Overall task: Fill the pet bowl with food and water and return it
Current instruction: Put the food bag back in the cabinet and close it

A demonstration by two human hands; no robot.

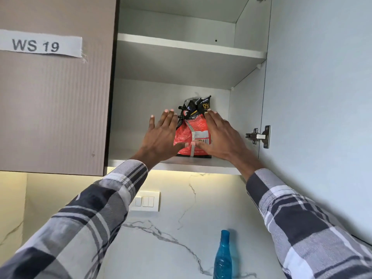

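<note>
A red and black pet food bag point(194, 131) stands upright on the lowest shelf point(201, 164) of an open wall cabinet, its black top crumpled and clipped. My left hand point(161, 135) is at the bag's left side with straight, spread fingers. My right hand point(219, 135) is at the bag's right side, fingers straight, thumb across the front near the barcode. Both hands flank the bag; whether they press it is unclear. A blue water bottle point(223, 258) stands below by the marble wall. The pet bowl is out of view.
The cabinet door point(318, 97) is swung open on the right, with a metal hinge point(259, 135) at its edge. A closed door point(54, 97) labelled WS 19 is to the left. An upper shelf point(189, 46) is bare. A white switch plate point(146, 201) sits on the marble backsplash.
</note>
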